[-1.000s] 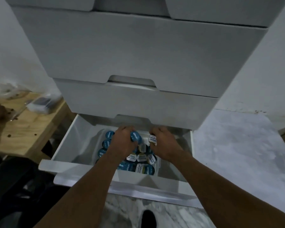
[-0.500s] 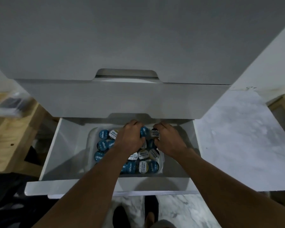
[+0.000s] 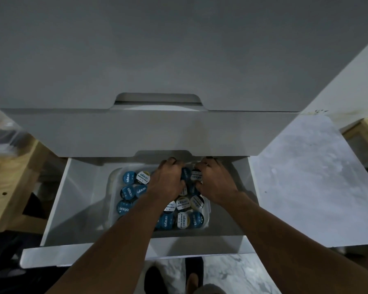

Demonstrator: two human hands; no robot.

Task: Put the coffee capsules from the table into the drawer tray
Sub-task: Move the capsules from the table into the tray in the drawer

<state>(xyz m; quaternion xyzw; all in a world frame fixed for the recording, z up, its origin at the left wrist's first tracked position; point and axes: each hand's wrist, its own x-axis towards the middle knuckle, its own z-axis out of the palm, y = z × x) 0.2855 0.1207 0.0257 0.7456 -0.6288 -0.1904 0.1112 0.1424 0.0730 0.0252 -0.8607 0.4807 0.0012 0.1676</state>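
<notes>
Head view: bottom drawer pulled open under the closed drawer fronts, overhanging edge just above the knuckles. Inside, clear tray packed with coffee capsules, blue and white lids up. Left hand curled down at the tray's far end, fingers bent around a blue capsule. Right hand beside it, fingers closed on a white-lidded capsule. Bare drawer floor left of the tray and a narrower strip on the right. Wooden table at far left.
</notes>
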